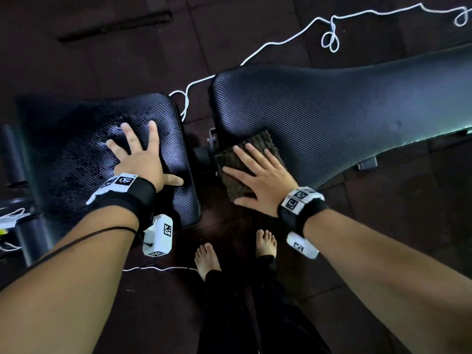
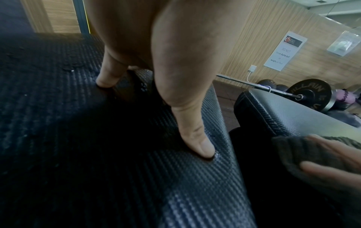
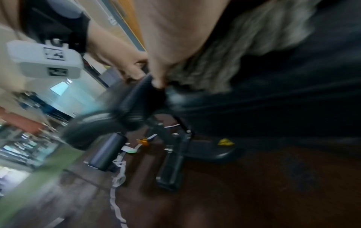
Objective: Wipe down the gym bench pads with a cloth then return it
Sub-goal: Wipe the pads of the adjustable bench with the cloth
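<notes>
A dark rubber floor (image 1: 255,21) is seen beneath the bench, a white cord (image 1: 281,42) snaking across it. The seat pad (image 1: 76,149), wet and glistening, is pressed by the left hand (image 1: 143,159), fingers spread flat, thumb near the pad's edge. The brown ribbed cloth (image 1: 260,141) is held flat against the near corner of the back pad (image 1: 332,111) by the right hand (image 1: 263,180), fingers splayed over it. Bare feet (image 1: 207,259) are seen below.
</notes>
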A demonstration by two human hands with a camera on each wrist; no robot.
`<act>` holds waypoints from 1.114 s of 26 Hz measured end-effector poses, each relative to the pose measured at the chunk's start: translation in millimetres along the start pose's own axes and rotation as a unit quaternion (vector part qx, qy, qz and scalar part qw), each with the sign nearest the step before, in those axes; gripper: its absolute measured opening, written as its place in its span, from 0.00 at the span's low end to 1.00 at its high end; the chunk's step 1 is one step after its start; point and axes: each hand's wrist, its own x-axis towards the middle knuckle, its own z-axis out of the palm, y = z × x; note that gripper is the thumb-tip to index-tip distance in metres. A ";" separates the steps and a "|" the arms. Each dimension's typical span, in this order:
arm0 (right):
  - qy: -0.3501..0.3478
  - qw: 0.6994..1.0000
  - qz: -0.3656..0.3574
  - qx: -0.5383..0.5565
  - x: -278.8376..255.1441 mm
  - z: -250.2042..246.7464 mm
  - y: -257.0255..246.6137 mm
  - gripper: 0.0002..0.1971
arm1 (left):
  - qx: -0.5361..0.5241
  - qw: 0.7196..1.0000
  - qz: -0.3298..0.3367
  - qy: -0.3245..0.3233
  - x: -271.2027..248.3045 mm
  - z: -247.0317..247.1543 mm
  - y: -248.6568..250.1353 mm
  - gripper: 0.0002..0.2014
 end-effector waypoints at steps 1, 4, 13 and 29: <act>0.003 1.000 0.028 0.012 5.3 -3.9 15.3 0.44 | 0.002 1.000 0.001 0.001 -0.5 -0.4 -0.1 0.75; 0.046 0.978 0.185 0.089 38.1 -19.7 47.6 0.44 | 0.005 1.000 -0.008 0.002 -1.3 -1.2 0.9 0.74; 0.031 0.986 0.139 0.091 -37.4 16.6 -0.2 0.35 | 0.005 1.000 -0.002 -0.004 -4.6 -2.7 2.5 0.74; 0.104 0.925 0.339 0.138 -28.0 17.4 55.2 0.38 | 0.010 1.000 -0.008 -0.001 -1.1 1.0 2.7 0.75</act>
